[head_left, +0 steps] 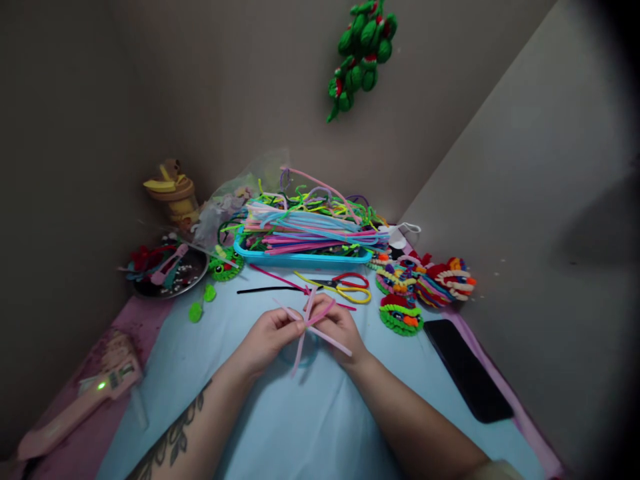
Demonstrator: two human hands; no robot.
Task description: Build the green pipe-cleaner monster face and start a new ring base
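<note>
Pink pipe cleaners (pixel 330 340) cross one another in a star shape, pinched where they meet. My left hand (pixel 273 333) grips them near the crossing between thumb and fingers. From the other side my right hand (pixel 340 327) is closed on them too, its fingertips partly hidden behind the strands. A light blue ring (pixel 305 353) lies on the cloth below my hands. Just beyond them are a black pipe cleaner (pixel 265 290), a magenta one (pixel 275 277) and scissors (pixel 350 287) with red and yellow handles.
A blue tray (pixel 305 259) heaped with colourful pipe cleaners stands at the back. To the left are a metal bowl (pixel 200 273) and a pink glue gun (pixel 75 420) with a green light. Fuzzy coloured crafts (pixel 400 317) and a black phone (pixel 467 370) lie at right.
</note>
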